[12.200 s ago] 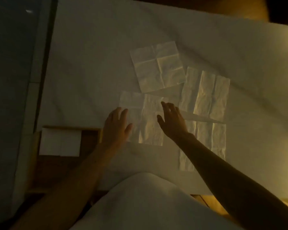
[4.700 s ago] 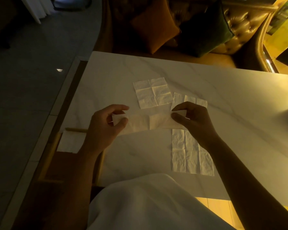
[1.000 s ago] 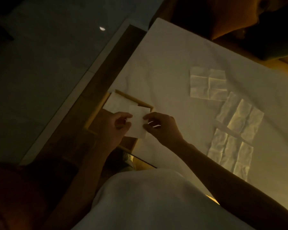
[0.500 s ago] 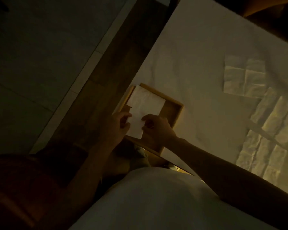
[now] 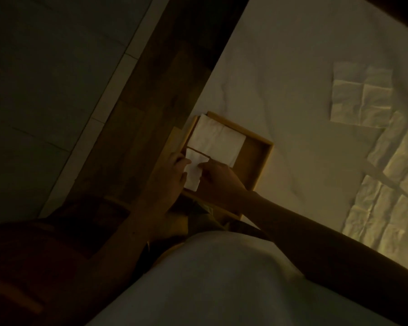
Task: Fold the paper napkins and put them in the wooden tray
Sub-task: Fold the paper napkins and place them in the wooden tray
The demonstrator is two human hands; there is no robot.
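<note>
Head view, centre frame: left hand [image 5: 172, 176] and right hand [image 5: 219, 182] each pinch the folded napkin [image 5: 193, 171] between fingers [image 5: 183, 162] and thumb, low over the wooden tray [image 5: 265, 162] beside a stored napkin [image 5: 217, 142] lying inside. Three unfolded napkins [image 5: 360, 97] at right on the surface [image 5: 304, 161] await folding.

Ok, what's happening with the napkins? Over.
Left hand, right hand pinch folded napkin at wooden tray. Another napkin inside. Three unfolded napkins on table. Nothing blocking.

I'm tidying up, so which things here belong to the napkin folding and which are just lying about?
Job: light wooden tray; folded white napkin inside; smaller folded napkin, pinched by left hand and right hand; three unfolded napkins.
Other: white marble table; grey floor tiles.
</note>
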